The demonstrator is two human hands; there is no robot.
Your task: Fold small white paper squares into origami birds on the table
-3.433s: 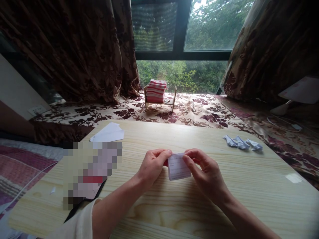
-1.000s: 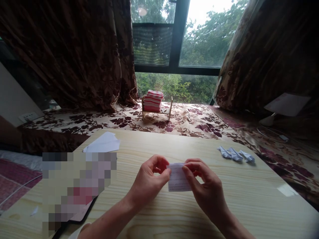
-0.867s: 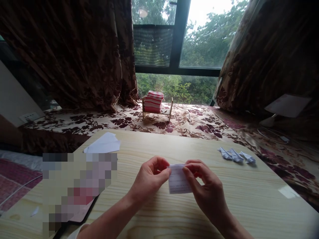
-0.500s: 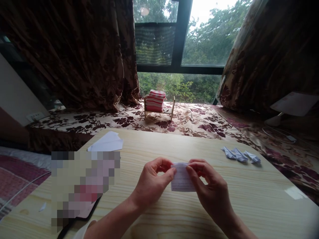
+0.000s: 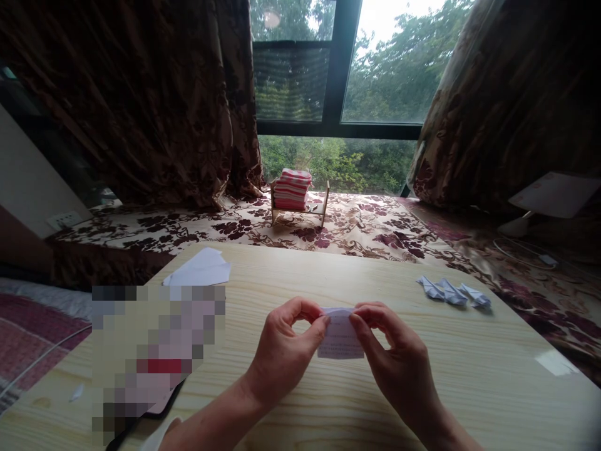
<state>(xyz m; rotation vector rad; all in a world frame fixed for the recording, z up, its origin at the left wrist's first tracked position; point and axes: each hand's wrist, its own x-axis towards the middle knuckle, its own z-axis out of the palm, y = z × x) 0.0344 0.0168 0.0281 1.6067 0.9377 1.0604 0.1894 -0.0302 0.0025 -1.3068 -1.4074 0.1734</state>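
A small printed sheet of paper is held up just above the table, its top edge bowed. My left hand pinches its upper left corner between thumb and forefinger. At the upper right corner, my right hand grips it the same way. Faint lines of print run across the side facing me. The fingertips behind the paper are partly hidden.
Several folded paper pieces lie at the table's right. White paper sheets rest at the back left, beside a blurred-out flat object. A paper scrap is at left, a white patch at right. Striped cloths sit on a small rack.
My left hand has shifted slightly left, and the fingers of both hands are a little farther apart. More of the paper's upper part shows between them.
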